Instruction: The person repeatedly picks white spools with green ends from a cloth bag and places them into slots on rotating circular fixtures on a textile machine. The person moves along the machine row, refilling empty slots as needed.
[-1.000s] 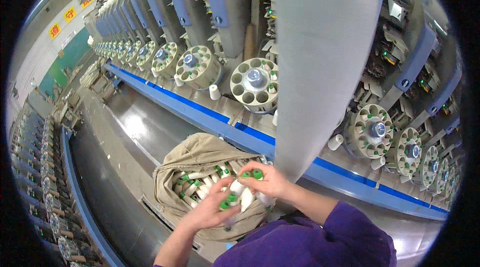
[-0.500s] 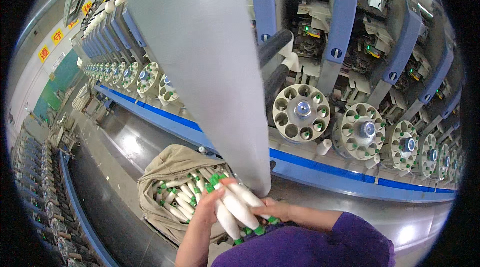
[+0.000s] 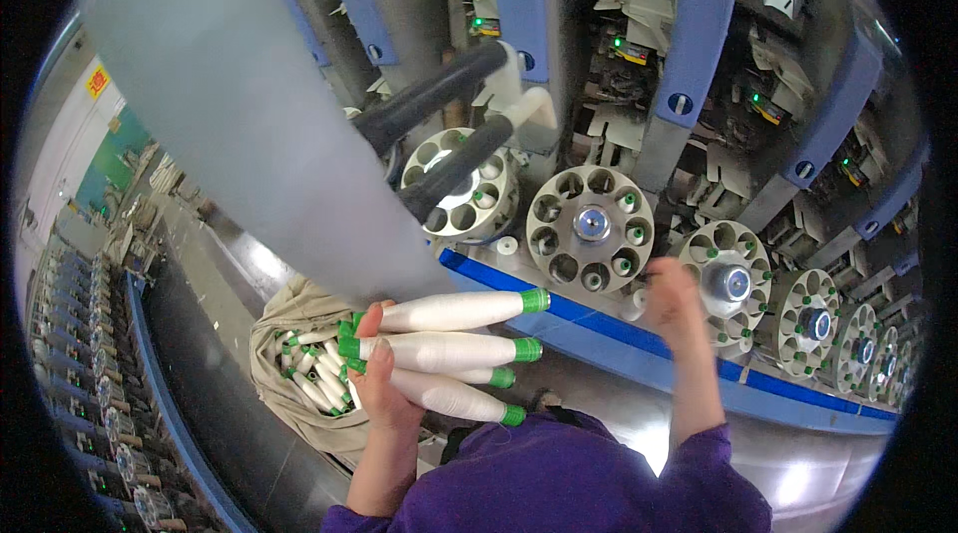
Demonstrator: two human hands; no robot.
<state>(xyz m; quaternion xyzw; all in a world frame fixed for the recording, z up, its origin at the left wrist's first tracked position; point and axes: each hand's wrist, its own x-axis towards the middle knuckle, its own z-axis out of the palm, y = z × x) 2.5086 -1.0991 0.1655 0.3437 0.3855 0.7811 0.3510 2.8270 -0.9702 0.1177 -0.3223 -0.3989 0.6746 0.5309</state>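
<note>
My left hand (image 3: 384, 383) is closed round the green-tipped ends of several white yarn bobbins (image 3: 454, 348). They fan out to the right across the front of my body. My right hand (image 3: 674, 301) is raised in front of the machine, between two round bobbin magazines, and is smeared by motion. Whether it holds anything I cannot make out. The nearer round magazine (image 3: 591, 224) has a ring of round pockets, some with green-tipped bobbins in them. Beside it on the right, another magazine (image 3: 730, 283) holds several green-tipped bobbins.
A beige cloth sack (image 3: 269, 333) with more bobbins stands low at left. A broad grey panel (image 3: 239, 124) and two black bars (image 3: 439, 99) jut out before me. A blue rail (image 3: 579, 318) runs along the machine. Another row of machines (image 3: 75, 333) lines the far left.
My right hand has left the bobbins and moved up and right to the magazines. My left hand keeps the bobbins, now lying more level. The view has turned away from the sack.
</note>
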